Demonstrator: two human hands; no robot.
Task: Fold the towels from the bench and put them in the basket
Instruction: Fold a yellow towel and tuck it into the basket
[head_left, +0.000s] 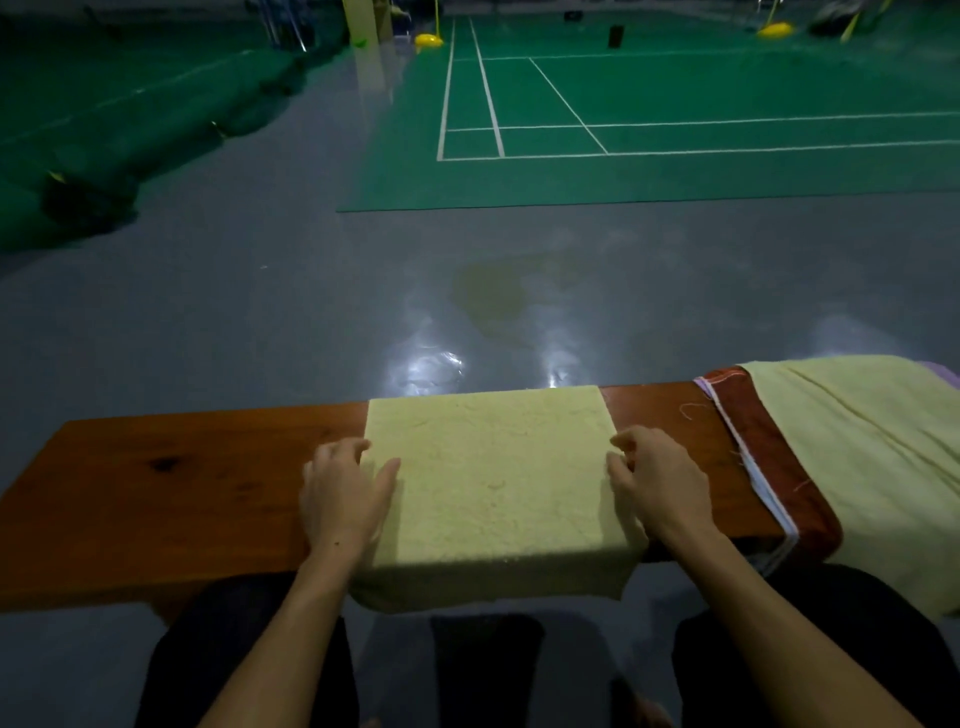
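Observation:
A pale yellow towel, folded into a rectangle, lies across the middle of the wooden bench, its near edge hanging over the front. My left hand holds the towel's left edge, thumb on top and fingers at the side. My right hand grips the right edge with curled fingers. No basket is in view.
A pile of towels in yellow, dark red and white covers the right end of the bench. Grey floor lies beyond the bench, with a green badminton court further back. My dark-trousered knees are below the bench.

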